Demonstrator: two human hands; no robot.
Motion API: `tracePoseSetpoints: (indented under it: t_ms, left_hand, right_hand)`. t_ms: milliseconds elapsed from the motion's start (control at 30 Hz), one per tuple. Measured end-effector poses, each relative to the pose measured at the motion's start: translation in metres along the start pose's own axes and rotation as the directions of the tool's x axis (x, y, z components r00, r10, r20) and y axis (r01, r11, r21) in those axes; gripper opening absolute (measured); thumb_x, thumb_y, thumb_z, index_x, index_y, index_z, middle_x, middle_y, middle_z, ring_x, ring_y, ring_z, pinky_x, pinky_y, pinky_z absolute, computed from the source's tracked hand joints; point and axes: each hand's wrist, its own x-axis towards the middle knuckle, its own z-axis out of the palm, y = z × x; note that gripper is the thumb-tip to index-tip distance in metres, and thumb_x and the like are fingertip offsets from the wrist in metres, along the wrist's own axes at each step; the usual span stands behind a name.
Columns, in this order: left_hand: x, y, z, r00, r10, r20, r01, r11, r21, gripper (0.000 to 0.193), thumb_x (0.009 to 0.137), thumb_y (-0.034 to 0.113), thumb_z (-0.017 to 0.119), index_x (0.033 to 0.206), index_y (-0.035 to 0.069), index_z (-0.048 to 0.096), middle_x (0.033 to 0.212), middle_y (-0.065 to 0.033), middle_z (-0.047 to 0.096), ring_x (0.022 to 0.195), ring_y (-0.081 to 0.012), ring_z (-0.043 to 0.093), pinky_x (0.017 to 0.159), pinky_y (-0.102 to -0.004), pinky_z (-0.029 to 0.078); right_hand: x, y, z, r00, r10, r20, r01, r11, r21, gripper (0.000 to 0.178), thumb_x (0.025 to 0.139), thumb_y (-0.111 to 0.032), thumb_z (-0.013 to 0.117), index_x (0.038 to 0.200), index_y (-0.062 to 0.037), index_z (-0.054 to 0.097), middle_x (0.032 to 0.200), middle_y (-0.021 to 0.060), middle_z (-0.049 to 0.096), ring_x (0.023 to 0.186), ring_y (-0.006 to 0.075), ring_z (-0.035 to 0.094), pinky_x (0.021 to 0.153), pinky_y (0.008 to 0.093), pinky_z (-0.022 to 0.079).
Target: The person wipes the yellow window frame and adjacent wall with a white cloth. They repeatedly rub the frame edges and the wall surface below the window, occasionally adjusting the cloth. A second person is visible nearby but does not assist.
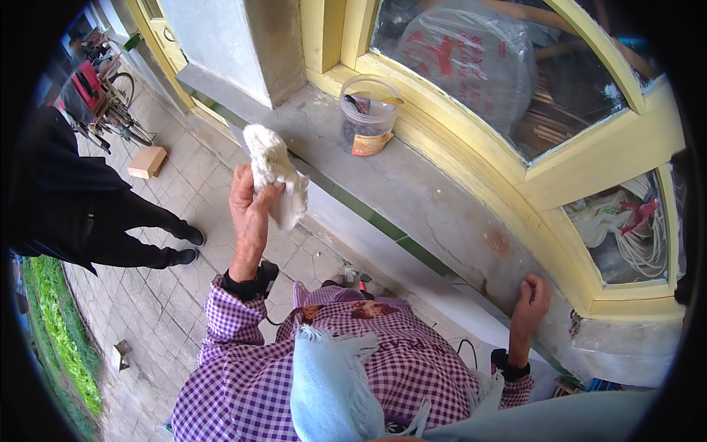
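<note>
My left hand (250,214) is raised over the outer edge of the window ledge, its thumb and fingers closed on a crumpled white cloth (276,166) with a knitted texture. The cloth stands up above the fingers and hangs down beside the thumb. At the lower right, my right hand (532,303) is by the ledge (449,214), its fingers loosely bent and apart, with nothing seen in them. Beyond the cloth, a clear plastic tub (372,114) stands on the ledge against the window frame. It has an orange label and some dark contents that I cannot make out.
A yellow-framed window (545,177) borders the ledge, with stored bags behind its glass. On the left, a person in dark clothes (125,228) stands on the paving (177,309). A cardboard box (147,161) and a parked bicycle (121,107) are farther off.
</note>
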Motion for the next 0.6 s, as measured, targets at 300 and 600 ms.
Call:
tracePoseSetpoints:
  t_ms: [300,600]
  left_hand:
    - [-0.035,-0.046,-0.041,0.895,-0.403,0.189,0.042,0.5,0.865,0.032,0.085,-0.001,0.064,0.116,0.001,0.068,0.094,-0.0049,0.074,0.083,-0.0175,0.069,0.074,-0.0348,0.056]
    - [-0.052,-0.063,-0.061,0.883,-0.46,0.095,0.421,0.864,0.277,0.013,0.082,0.005,0.066,0.094,0.0,0.063,0.078,-0.0065,0.068,0.072,-0.0142,0.061,0.066,-0.0331,0.051]
  right_hand:
    - [0.068,-0.136,0.024,0.898,-0.262,0.354,0.14,0.932,0.335,0.028,0.092,-0.001,0.064,0.12,0.002,0.063,0.101,0.015,0.068,0.096,0.0297,0.066,0.088,0.0382,0.052]
    - [0.134,-0.223,0.105,0.741,-0.292,0.605,-0.117,0.831,0.544,0.054,0.092,-0.01,0.073,0.139,0.0063,0.052,0.107,0.0157,0.07,0.092,0.0184,0.067,0.081,0.032,0.055]
